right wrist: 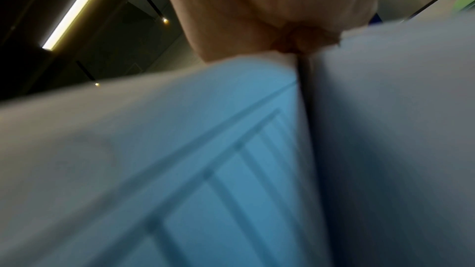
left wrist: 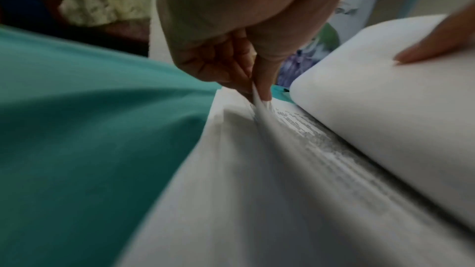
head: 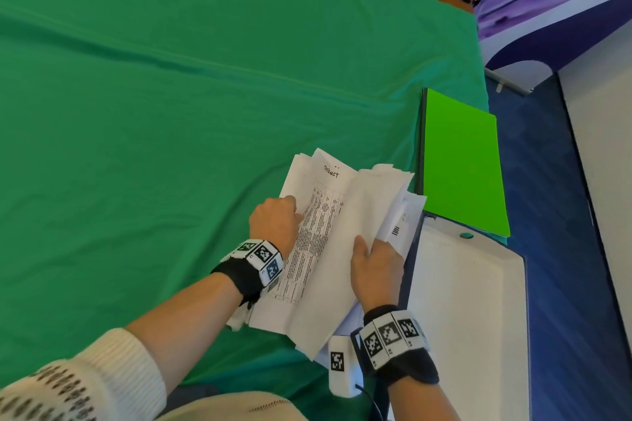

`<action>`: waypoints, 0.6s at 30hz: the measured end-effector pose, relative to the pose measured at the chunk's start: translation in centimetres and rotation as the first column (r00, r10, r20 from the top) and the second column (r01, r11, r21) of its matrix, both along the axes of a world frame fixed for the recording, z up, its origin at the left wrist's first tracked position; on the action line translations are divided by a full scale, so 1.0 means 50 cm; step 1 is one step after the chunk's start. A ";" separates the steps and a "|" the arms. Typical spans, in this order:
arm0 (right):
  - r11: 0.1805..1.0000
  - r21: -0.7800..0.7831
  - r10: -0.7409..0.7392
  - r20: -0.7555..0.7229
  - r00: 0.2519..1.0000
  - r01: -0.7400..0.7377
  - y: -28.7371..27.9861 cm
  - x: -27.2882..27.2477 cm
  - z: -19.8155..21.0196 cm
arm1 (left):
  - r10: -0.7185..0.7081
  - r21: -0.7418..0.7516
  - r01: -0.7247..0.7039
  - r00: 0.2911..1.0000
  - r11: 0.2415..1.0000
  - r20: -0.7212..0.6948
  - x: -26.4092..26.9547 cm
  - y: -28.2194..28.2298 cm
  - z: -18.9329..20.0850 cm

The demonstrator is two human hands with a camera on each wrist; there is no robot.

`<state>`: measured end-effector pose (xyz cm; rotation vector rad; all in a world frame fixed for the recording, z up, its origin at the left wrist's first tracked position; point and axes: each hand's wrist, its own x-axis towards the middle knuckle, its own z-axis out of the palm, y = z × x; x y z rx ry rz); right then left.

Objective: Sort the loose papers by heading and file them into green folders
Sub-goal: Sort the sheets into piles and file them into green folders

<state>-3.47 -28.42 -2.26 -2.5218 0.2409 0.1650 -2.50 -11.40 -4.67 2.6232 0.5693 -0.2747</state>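
A stack of loose white papers (head: 328,236) lies at the right side of the green-covered table, opened like a book. Its exposed sheet carries a printed table and a handwritten heading. My left hand (head: 277,220) pinches the edge of a few sheets (left wrist: 259,109) between thumb and fingers on the left half. My right hand (head: 376,263) grips the lifted right-hand bundle (right wrist: 385,109), thumb on top. A bright green folder (head: 461,164) lies shut just right of the stack, at the table's right edge.
Green cloth (head: 171,113) covers the table, wide and bare to the left and far side. A white tray-like surface (head: 468,301) sits at the near right beside the folder. Blue floor and white furniture lie beyond the right edge.
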 end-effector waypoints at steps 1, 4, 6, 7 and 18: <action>1.000 0.000 -0.002 0.004 1.000 0.002 0.000 0.000 0.000 | -0.099 0.101 0.101 0.995 0.990 -0.028 0.001 0.000 0.009; 1.000 -0.006 0.001 0.010 1.000 -0.001 -0.002 -0.001 0.000 | -0.334 0.291 0.362 0.932 0.885 -0.142 0.006 0.008 0.033; 1.000 -0.009 0.001 0.009 1.000 -0.001 -0.003 -0.002 0.002 | -0.421 0.348 0.468 0.884 0.813 -0.203 0.010 0.010 0.046; 1.000 -0.011 0.002 0.005 1.000 -0.002 -0.003 -0.002 0.003 | -0.446 0.366 0.496 0.868 0.787 -0.217 0.011 0.008 0.050; 0.998 0.048 0.030 0.000 1.000 -0.030 0.006 -0.004 0.018 | -0.117 -0.308 0.202 0.955 0.930 0.274 0.005 -0.061 0.042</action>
